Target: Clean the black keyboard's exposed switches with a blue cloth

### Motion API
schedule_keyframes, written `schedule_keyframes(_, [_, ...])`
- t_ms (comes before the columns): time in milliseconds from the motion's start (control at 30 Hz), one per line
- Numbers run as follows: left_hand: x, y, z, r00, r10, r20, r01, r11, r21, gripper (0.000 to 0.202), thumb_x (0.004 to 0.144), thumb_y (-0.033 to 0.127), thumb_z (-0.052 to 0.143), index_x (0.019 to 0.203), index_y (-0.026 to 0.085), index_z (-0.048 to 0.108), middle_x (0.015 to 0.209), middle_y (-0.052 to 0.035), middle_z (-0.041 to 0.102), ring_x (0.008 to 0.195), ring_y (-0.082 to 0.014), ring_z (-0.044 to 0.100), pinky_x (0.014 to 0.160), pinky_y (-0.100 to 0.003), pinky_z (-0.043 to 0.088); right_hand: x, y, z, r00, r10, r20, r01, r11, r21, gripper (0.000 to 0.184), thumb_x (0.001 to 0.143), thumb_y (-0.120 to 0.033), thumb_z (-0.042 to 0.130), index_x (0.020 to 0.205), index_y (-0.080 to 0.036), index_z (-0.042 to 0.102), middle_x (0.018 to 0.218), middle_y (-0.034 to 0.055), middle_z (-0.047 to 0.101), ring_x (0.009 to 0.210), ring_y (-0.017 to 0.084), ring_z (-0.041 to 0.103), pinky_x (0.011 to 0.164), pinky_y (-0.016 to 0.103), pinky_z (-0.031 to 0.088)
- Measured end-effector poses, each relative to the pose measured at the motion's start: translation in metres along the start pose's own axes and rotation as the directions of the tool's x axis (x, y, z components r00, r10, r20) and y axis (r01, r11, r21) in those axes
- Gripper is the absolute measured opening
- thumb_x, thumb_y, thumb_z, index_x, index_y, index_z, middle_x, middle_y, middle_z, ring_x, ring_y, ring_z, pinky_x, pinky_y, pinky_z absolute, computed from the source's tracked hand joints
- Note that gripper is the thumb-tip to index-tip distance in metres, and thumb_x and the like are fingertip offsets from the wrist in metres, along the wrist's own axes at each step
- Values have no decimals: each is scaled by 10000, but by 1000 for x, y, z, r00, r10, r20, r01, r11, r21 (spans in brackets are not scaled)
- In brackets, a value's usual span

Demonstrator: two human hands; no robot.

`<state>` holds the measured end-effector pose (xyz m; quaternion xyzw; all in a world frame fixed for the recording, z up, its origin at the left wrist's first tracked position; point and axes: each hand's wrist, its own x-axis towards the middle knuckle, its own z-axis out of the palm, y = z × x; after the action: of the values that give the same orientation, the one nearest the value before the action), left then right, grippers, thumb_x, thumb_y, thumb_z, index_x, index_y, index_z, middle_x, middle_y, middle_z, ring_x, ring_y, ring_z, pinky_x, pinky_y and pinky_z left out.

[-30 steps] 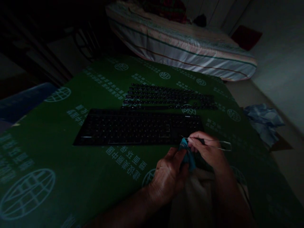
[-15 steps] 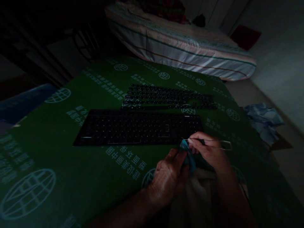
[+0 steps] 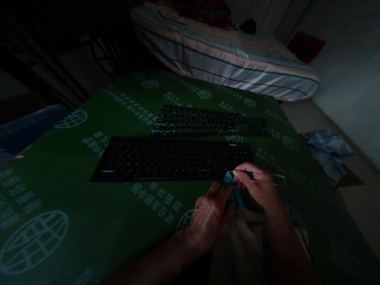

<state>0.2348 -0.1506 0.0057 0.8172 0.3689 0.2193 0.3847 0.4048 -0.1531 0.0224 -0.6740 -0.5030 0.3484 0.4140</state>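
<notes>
My left hand [image 3: 209, 213] is closed on a teal cloth [image 3: 236, 198], pinching it near the front edge of the keyboard. In my right hand [image 3: 257, 183] is a wire keycap puller [image 3: 279, 180]; its wire loop sticks out to the right of the fist. The puller's other end touches the top of the cloth, close to my right fingertips. Just beyond both hands lies a black keyboard [image 3: 160, 160], its key area showing small points of light. Behind it, loose black keycaps [image 3: 192, 118] are laid out in rows.
Everything lies on a green table [image 3: 97, 221] printed with white globes and characters. A bed [image 3: 237, 59] with striped bedding stands past the far edge. Crumpled blue-white fabric [image 3: 328, 148] is at the right, and a blue object [image 3: 32, 126] is at the left edge. The room is dim.
Both hands stay together at the cloth, with only a slight shift of the puller and the cloth. The keyboard and keycaps look the same.
</notes>
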Motion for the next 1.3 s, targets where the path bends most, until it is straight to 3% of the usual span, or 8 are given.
schedule_keyframes(133, [1,1,-2,1000,17,9,-17,1000,-3,316,815,174,496,1127,185,549,1033,-72,580,844,-186,588,743,-326,531,1,1,0,999,-13,45,13,1000,-1,221,806,-390,580,729,-188,627,615,-9,594,527,106,537,491,221,431])
schedule_keyframes(300, [0,0,-1,1000,9,-8,-9,1000,-3,303,816,172,495,1113,185,550,1040,-71,580,851,-185,588,744,-314,525,1,0,1,1000,4,-3,-4,1000,-3,223,800,-395,581,740,-187,633,622,0,604,526,109,537,490,223,441])
schedule_keyframes(433, [-1,0,0,999,38,-16,-37,999,28,291,819,181,496,1105,194,547,1017,-64,578,824,-171,581,738,-298,522,0,-3,1,999,0,47,0,1000,6,226,804,-386,574,710,-186,622,605,-5,594,521,107,534,486,220,433])
schedule_keyframes(600, [0,0,0,999,32,-14,-31,999,29,277,821,176,487,1091,193,547,1022,-62,578,835,-170,579,737,-297,520,0,-3,2,1000,16,-8,-16,1000,19,214,799,-385,585,728,-186,623,611,-7,598,518,104,534,490,218,430])
schedule_keyframes(800, [-1,-1,1,1000,28,-2,-28,999,27,296,814,187,498,1106,199,549,1042,-66,582,840,-172,583,735,-296,522,0,-3,1,999,3,45,-3,1000,12,213,801,-372,576,697,-190,615,598,-8,595,507,103,530,476,216,433])
schedule_keyframes(933, [0,0,0,1000,19,-6,-19,1000,17,280,819,184,491,1092,184,554,1037,-71,586,855,-180,585,743,-306,523,0,-3,2,1000,7,5,-7,999,34,217,799,-384,584,715,-188,620,604,-7,596,508,103,533,479,217,437])
schedule_keyframes(1100, [-1,0,0,1000,23,4,-23,998,51,281,816,186,498,1091,202,555,1029,-56,584,840,-168,583,740,-285,513,0,-2,0,998,3,68,-4,1000,15,225,818,-372,571,697,-187,613,600,-17,585,510,97,531,484,213,427])
schedule_keyframes(1300, [1,0,0,1000,23,-8,-23,999,35,280,801,165,504,1075,193,555,1012,-56,583,832,-169,577,722,-286,510,0,-2,1,1000,16,13,-17,999,32,213,812,-377,578,735,-185,626,612,-10,594,518,102,534,484,216,423])
